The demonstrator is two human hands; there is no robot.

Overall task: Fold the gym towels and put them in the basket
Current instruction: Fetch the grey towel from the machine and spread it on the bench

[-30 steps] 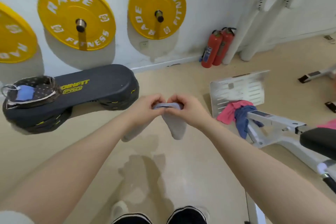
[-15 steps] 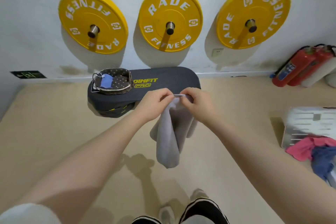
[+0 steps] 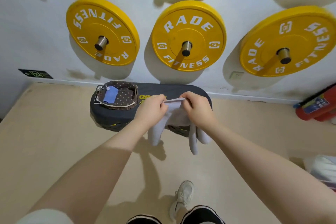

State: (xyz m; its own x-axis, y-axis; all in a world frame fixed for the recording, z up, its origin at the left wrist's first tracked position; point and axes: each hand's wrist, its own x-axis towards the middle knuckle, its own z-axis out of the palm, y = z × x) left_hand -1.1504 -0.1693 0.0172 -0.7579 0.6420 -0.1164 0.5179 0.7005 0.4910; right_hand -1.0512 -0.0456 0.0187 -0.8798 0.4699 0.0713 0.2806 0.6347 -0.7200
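Both hands' grip [image 3: 173,101] pinches grey towel [image 3: 174,114] top edge.

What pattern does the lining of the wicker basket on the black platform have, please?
Dark brown with small pale dots, on the woven wicker basket; seen in the head view.

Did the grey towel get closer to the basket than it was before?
Yes. The grey towel hung over bare floor, right of the black bench; now it hangs before the bench, nearer the basket.
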